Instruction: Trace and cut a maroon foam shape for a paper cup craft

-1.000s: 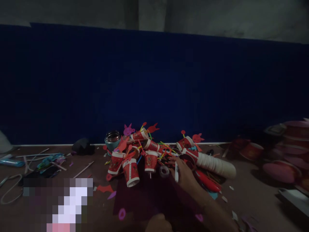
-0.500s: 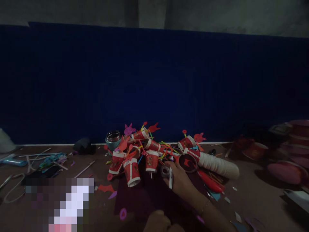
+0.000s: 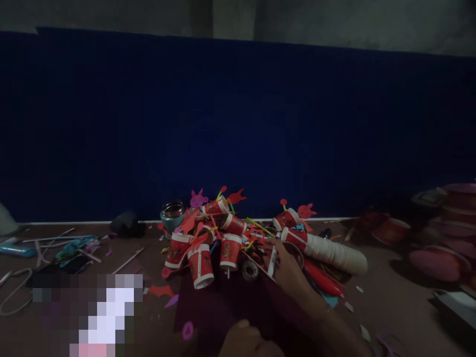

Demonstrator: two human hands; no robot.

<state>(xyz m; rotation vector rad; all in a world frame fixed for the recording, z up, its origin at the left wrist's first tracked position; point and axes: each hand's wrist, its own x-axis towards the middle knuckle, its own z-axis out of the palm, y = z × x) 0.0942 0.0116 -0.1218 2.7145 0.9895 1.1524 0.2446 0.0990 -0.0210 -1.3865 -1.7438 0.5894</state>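
Observation:
My right hand reaches into a heap of crafted paper cups, its fingers closed around a slim white marker pen. Just left of it lies a roll of tape, apart from the hand, with a thin stick between them. At the bottom edge my left hand is closed in a fist; whatever is inside it is hidden. Red paper cups with red and purple paper cutouts on straws are piled ahead. A dark sheet lies beneath both hands.
A long stack of nested cups lies to the right, beside a red tapered object. At the back stands a teal jar. Straws and scraps clutter the left. A blue partition rises behind the table.
My right hand has moved right, off the roll of tape, which now lies in full view. The pen has moved with it. My left hand has hardly moved.

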